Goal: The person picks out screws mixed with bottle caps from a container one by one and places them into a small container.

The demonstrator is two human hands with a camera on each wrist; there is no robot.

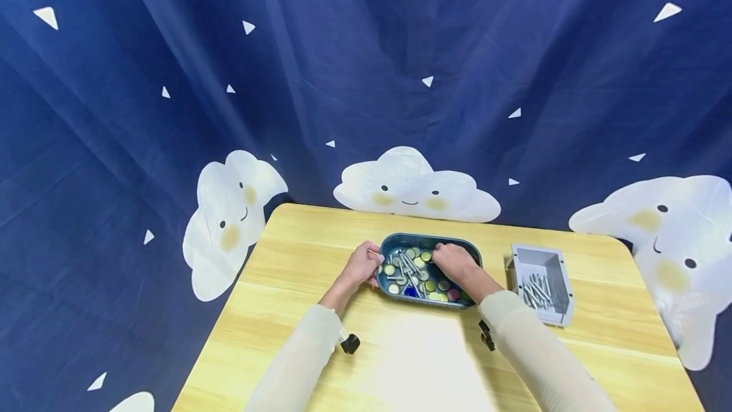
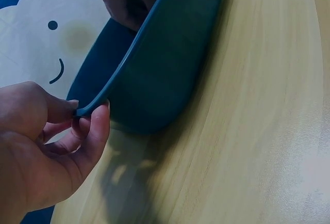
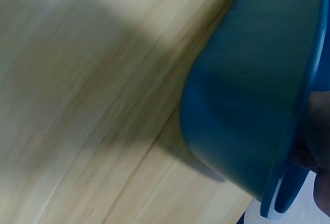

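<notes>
A dark blue-green oval tub (image 1: 423, 236) sits on the table, with round coin-like discs (image 1: 430, 285), long metal screws or bolts (image 1: 408, 263) and a blue piece (image 1: 411, 292) inside. My left hand (image 1: 361, 266) pinches the tub's left rim; in the left wrist view the thumb is at the inner side and fingers are outside. My right hand (image 1: 455, 262) reaches into the tub's right half with bent fingers. Its fingertips are hidden, and I cannot tell whether it holds anything. In the right wrist view the tub's outer wall (image 3: 242, 105) covers most of that hand.
To the right of the tub stands a grey bin (image 1: 565, 285) with several metal screws or bolts (image 1: 536, 291) in it. Both stand on a light wooden table (image 1: 309, 240). Behind the table hangs a dark blue curtain (image 1: 320, 49) with white clouds.
</notes>
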